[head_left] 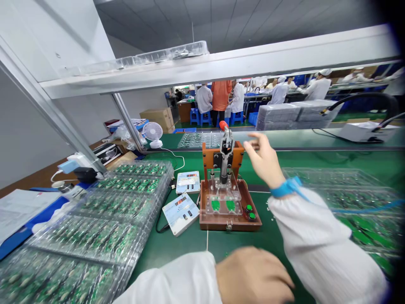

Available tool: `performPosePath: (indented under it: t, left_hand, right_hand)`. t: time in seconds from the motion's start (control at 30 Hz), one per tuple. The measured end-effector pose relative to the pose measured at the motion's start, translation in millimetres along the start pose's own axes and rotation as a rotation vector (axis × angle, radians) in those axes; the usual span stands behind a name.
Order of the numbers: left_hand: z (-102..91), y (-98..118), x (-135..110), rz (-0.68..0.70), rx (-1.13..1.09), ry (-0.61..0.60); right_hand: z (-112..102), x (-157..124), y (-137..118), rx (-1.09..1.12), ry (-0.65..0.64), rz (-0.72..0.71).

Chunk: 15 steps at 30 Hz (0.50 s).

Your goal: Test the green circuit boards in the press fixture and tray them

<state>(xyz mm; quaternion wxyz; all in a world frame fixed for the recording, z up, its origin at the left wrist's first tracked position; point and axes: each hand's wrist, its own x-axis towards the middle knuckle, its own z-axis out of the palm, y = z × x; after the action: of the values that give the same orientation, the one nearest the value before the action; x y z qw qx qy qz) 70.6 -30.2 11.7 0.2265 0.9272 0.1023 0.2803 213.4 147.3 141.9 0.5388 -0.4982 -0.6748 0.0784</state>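
Just beside the red-knobbed lever (225, 139) of the test fixture (228, 198), the right hand (264, 160) is raised, fingers loosely spread, holding nothing; the left hand (253, 276) is rested low, its fingers unclear.

A grey wall (19, 139) stands at the left. Far off, a dark tiled ceiling (221, 21) covers workbenches (348, 86), blue stools (202, 117) and cardboard boxes (158, 118).

Jig (230, 211): brown glossy board base, clear acrylic plate, metal lever, red plastic knob (223, 125). Mat (190, 245): matt green. Trays (104, 219): clear glossy plastic. Sleeves (319, 240): white cloth. Wrist strap (286, 188): blue fabric. Boxes (160, 118): brown cardboard.
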Motion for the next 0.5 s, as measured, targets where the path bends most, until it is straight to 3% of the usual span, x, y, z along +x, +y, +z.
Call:
performPosePath:
  t: [0.03,0.1,0.2,0.27,0.33,0.5]
  left_hand:
    - [-14.9,-7.9,-5.5,-0.003,0.074,0.206]
    - [-44.8,-24.0,-18.6,-0.133,0.173,0.503]
    - [-76.0,-47.1,-37.7,-0.451,0.313,0.719]
    - [-82.4,-59.8,-46.4,-0.62,0.374,0.717]
    - [-80.3,-68.5,-50.5,-0.704,0.381,0.65]
    - [-69.7,-73.6,-47.4,-0.746,0.378,0.583]
  right_hand:
    - [-1.0,-21.1,11.2,-0.014,0.004,0.032]
    - [1.0,-63.7,28.2,-0.041,-0.043,0.055]
    - [10.6,-116.8,35.9,-0.073,-0.166,0.011]
    - [17.4,-139.2,32.0,-0.098,-0.229,-0.025]
    - [22.2,-151.2,25.9,-0.13,-0.266,-0.043]
    - [25.8,-155.4,18.6,-0.192,-0.308,-0.041]
